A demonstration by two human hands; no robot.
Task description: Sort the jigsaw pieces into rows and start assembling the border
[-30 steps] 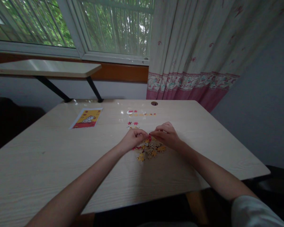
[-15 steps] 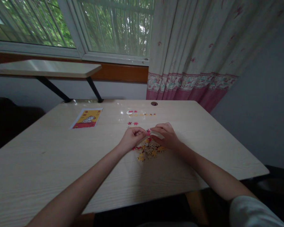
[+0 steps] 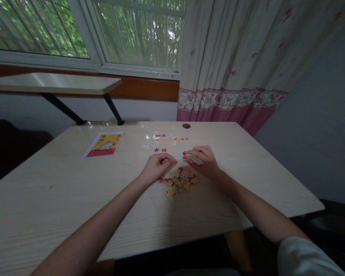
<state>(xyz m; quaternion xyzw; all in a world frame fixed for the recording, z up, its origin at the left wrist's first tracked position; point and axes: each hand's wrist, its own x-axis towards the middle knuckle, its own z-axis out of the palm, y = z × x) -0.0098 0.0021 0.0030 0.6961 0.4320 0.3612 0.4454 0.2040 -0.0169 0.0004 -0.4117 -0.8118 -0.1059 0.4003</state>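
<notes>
A heap of red and yellow puzzle pieces (image 3: 180, 181) lies on the pale wooden table (image 3: 60, 199). My left hand (image 3: 156, 166) rests curled just left of the heap, fingers closed; nothing shows in it. My right hand (image 3: 203, 161) is beyond the heap's right side, pinching a red puzzle piece (image 3: 184, 155) at its fingertips. A few joined red pieces (image 3: 160, 150) and a row of red and yellow pieces (image 3: 169, 137) lie farther back.
A yellow and red picture card (image 3: 101, 144) lies at the back left of the table. A cable hole (image 3: 186, 126) is at the far edge. Behind stand a shelf on black brackets (image 3: 54, 83), a window and a flowered curtain (image 3: 232, 61).
My hands have drawn apart. The right hand has lifted the red piece away from the heap, toward the back. The left hand has slid slightly left.
</notes>
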